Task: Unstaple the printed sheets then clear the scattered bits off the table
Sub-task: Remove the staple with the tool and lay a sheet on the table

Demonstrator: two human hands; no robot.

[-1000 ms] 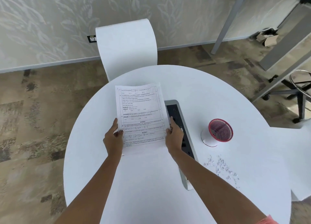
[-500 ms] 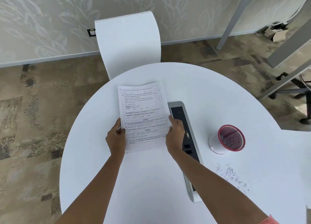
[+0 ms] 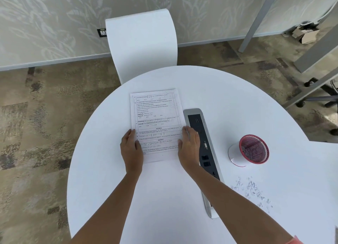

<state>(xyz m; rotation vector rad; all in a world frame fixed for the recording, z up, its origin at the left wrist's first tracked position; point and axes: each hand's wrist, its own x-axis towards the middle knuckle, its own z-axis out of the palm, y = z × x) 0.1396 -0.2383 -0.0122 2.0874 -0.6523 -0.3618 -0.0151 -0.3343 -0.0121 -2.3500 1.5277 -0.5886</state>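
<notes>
Position: the head camera is riding above the near edge of the surface (image 3: 237, 101).
Direction: it is facing forward and steeply down.
Nearness: it is sitting close, left hand (image 3: 130, 146) and right hand (image 3: 189, 145) mid-frame.
Coverage: its wide lens is reaching the wall (image 3: 54, 24).

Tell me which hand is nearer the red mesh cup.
Right. The right hand rests at the printed sheets' right edge, toward the red mesh cup; the left hand is at their left edge, farther off.
</notes>
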